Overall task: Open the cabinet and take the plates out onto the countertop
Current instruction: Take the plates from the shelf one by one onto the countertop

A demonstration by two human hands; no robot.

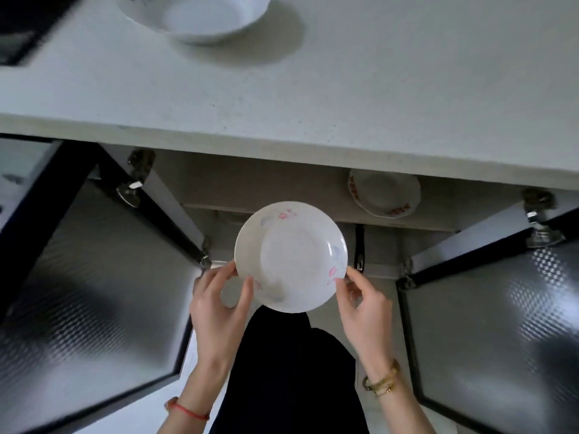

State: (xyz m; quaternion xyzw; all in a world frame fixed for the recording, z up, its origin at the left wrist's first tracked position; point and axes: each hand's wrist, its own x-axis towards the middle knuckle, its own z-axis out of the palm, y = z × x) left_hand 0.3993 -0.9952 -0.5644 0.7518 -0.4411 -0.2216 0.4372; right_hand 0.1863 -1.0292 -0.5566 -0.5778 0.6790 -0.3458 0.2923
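Center frame, I've got both hands, left hand (216,311) and right hand (365,303), each grip clamped on opposite rims of the floral plate (291,256), below the tabletop (313,98) edge—looks rigid, glossy, breakable.

Soft, even daylight brightens the surface (344,89); the bowl (200,17) on it casts a faint shadow rightward. Below the surface, glare speckles blurred, edge-bent cabinet doors (501,324).
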